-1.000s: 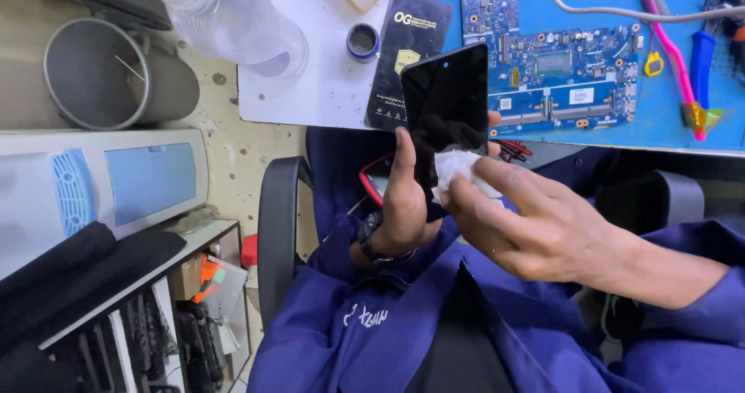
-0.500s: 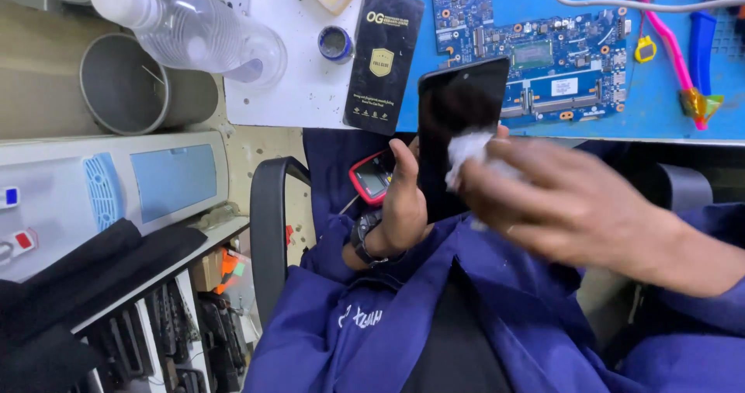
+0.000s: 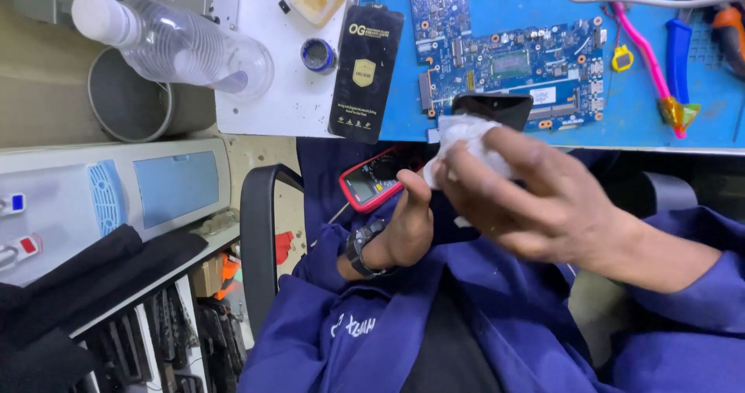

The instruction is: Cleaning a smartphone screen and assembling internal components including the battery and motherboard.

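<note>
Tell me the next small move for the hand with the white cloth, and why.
Probably draw the white cloth down across the black phone. The right hand presses it near the phone's top edge, the left hand braces from below, and most of the screen lies hidden beneath.

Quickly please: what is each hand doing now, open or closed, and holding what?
Left hand: closed on the black phone, holding it from behind.
Right hand: closed on a white cloth, pressed against the phone.

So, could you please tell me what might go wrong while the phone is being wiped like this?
The left hand grips the dark phone only from below, over the lap, so pressure from the right hand with the white cloth might tip it out. The red multimeter lies close beneath and could get knocked.
</note>
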